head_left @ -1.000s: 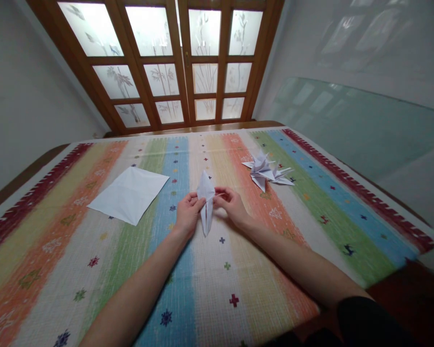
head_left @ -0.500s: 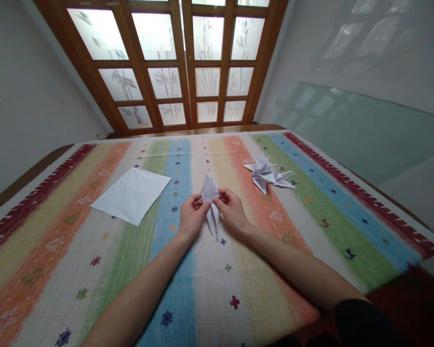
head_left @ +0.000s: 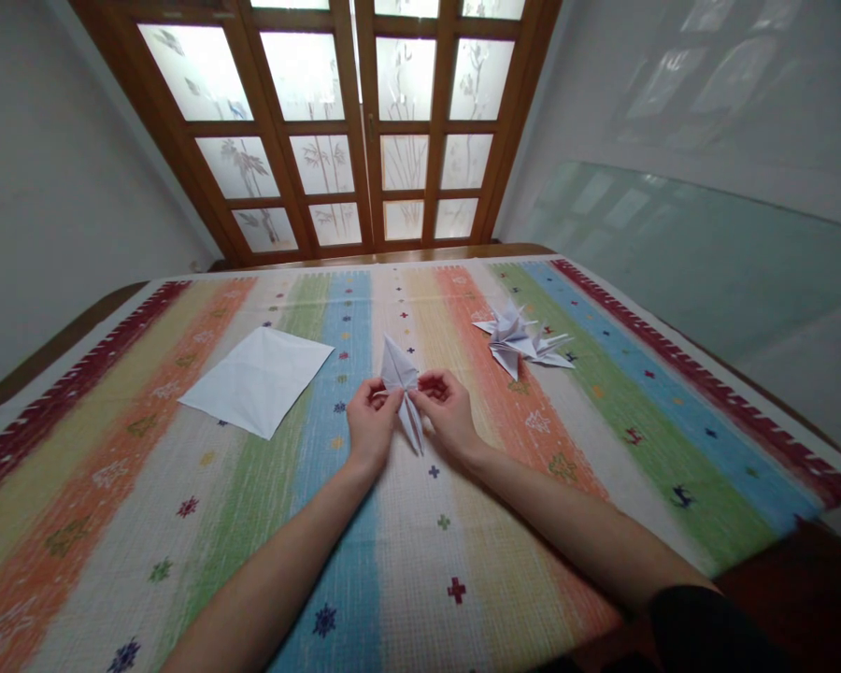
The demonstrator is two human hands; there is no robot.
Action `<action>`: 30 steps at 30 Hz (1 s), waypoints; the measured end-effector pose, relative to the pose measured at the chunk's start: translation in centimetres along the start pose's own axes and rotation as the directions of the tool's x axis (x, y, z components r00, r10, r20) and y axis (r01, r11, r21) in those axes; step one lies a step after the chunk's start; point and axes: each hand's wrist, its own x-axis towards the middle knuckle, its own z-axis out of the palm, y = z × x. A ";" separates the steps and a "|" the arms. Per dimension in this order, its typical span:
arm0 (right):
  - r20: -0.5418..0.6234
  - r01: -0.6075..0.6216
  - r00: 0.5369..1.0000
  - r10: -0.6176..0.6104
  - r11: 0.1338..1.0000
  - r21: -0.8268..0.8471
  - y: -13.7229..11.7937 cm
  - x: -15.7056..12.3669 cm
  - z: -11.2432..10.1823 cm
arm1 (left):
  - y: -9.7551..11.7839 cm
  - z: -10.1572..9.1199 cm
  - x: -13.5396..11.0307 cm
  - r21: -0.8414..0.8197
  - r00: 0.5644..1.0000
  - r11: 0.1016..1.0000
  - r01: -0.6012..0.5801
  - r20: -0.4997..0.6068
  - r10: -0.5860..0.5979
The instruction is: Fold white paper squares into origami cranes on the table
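A half-folded white paper piece [head_left: 401,379], pointed at both ends, stands between my two hands over the striped tablecloth [head_left: 603,411]. My left hand [head_left: 368,425] pinches its left side with closed fingers. My right hand [head_left: 449,411] pinches the right side the same way. The lower tips of the paper hang down between my wrists, close to the cloth.
A flat white creased square sheet [head_left: 258,378] lies to the left. Finished white paper cranes [head_left: 522,340] lie at the back right. Wooden glazed doors [head_left: 364,121] stand behind the table, and a glass panel [head_left: 707,252] leans on the right wall.
The paper piece has shifted slightly and turned between my fingers, its lower tips now angled to the right. Both hands stayed close together on it.
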 end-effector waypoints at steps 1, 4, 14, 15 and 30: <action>0.003 0.000 1.000 0.000 1.000 -0.008 0.0 0.0 0.0 | 0.1 0.0 -0.1 0.014 1.000 1.000 -0.003 -0.001 0.003; 0.013 -0.002 1.000 0.002 0.999 -0.037 -0.1 -0.1 0.0 | 0.4 0.1 -0.3 0.051 1.000 0.998 -0.028 -0.006 0.028; 0.041 0.118 0.993 -0.112 0.967 -0.226 -0.7 -0.9 0.1 | 1.3 0.2 -1.0 0.153 0.993 0.982 -0.114 -0.010 0.117; 0.036 0.151 0.989 -0.146 0.957 -0.249 -0.7 -0.9 0.1 | 1.3 0.3 -1.0 0.161 0.990 0.978 -0.134 -0.021 0.139; 0.202 0.662 0.713 -0.672 0.549 -0.510 0.3 -1.0 -0.8 | 1.6 0.5 -2.0 0.224 0.986 0.961 -0.165 0.013 0.166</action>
